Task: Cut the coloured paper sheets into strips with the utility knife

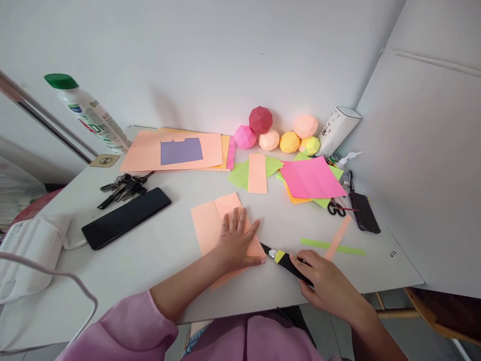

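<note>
My left hand [237, 239] lies flat with fingers spread, pressing on a peach sheet of paper [205, 220] on the white table. A narrower peach piece, partly under that hand, sits at an angle over the sheet. In my right hand [325, 281] is a black utility knife [291, 265] with a yellow-green band. Its dark blade points up and left, close to the right edge of the peach paper; I cannot tell whether it touches. Right of the knife, a green paper strip [349, 249] crosses a peach strip [341, 233].
Faceted paper balls [260, 120] stand along the wall. A pink sheet [313, 178] overlaps green and yellow paper near scissors [336, 208]. At left are a black phone [126, 218], keys [128, 188], a bottle [93, 118] and a white cabled device [30, 255]. Stacked sheets [141, 150] lie behind.
</note>
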`<action>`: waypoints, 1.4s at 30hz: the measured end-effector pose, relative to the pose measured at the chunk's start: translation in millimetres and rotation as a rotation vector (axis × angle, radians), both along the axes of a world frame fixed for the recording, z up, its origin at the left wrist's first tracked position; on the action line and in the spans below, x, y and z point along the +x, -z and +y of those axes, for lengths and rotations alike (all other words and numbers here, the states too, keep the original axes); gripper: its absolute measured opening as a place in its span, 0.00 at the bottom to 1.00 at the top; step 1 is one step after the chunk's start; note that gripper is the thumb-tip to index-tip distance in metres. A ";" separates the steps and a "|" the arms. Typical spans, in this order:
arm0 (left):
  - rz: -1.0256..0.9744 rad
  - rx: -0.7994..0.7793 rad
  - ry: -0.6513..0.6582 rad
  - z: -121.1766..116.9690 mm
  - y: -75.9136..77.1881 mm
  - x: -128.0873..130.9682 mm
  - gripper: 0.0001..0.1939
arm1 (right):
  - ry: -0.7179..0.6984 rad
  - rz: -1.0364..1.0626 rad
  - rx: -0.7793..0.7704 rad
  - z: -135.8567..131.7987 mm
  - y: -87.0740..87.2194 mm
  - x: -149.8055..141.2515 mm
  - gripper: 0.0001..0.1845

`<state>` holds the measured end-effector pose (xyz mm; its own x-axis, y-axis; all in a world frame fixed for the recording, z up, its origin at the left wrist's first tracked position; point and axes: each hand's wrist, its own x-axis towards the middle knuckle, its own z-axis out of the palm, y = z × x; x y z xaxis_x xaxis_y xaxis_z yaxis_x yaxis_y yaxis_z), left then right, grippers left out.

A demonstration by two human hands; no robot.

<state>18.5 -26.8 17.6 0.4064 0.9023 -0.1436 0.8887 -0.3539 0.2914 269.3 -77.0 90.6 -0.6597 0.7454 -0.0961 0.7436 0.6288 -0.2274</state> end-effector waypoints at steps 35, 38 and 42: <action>0.099 0.004 0.034 15.7 -9.1 -17.3 0.41 | 0.021 0.083 -0.006 18.9 9.4 -1.2 0.26; 0.089 -0.011 -0.008 22.8 -6.6 -23.7 0.47 | 0.010 0.071 -0.017 20.0 8.1 -2.3 0.26; 0.112 -0.010 -0.040 27.8 -4.4 -25.0 0.55 | -0.022 0.052 -0.029 26.7 6.6 -9.6 0.27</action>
<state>-6.6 1.0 21.9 0.3512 0.9157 -0.1954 0.9293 -0.3153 0.1924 259.7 -50.3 84.1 -0.6807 0.7278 -0.0826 0.7163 0.6378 -0.2831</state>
